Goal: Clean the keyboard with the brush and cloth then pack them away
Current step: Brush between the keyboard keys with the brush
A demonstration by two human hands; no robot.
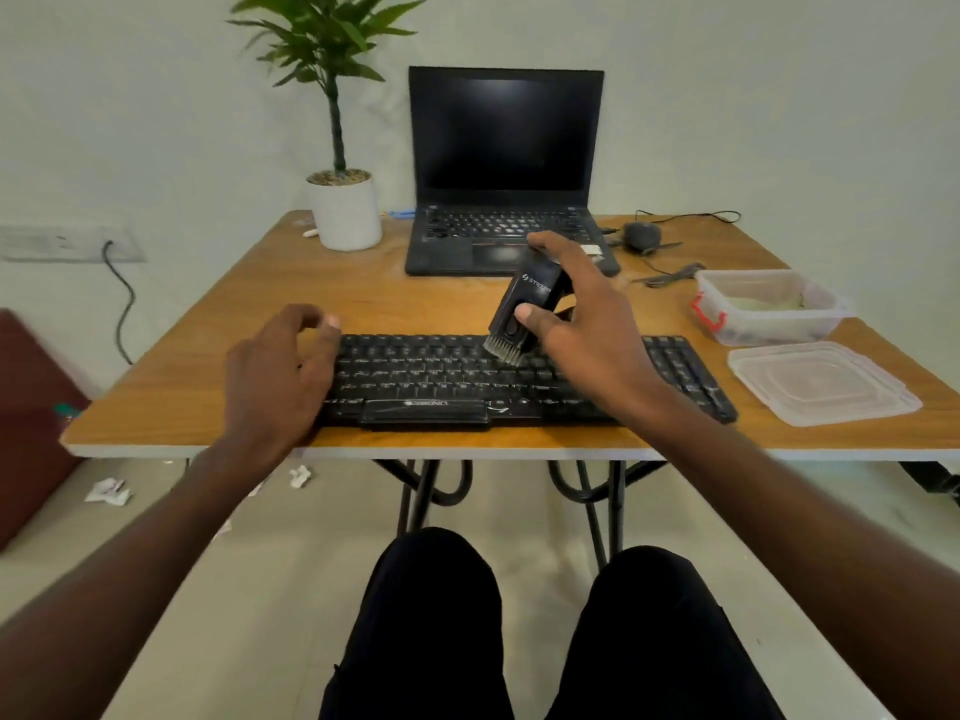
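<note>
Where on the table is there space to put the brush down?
Bare wood lies between the keyboard and laptop, and left of the keyboard below the plant pot. The right side is crowded: box, lid, mouse.

One head-worn wide-angle view looks forward and down, close over the table (208, 387), edges seemingly distorted.

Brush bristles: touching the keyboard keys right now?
Touching. The head view shows the bristles of the brush, gripped by the right hand, splayed against the upper key rows of the keyboard, with no gap between them.
</note>
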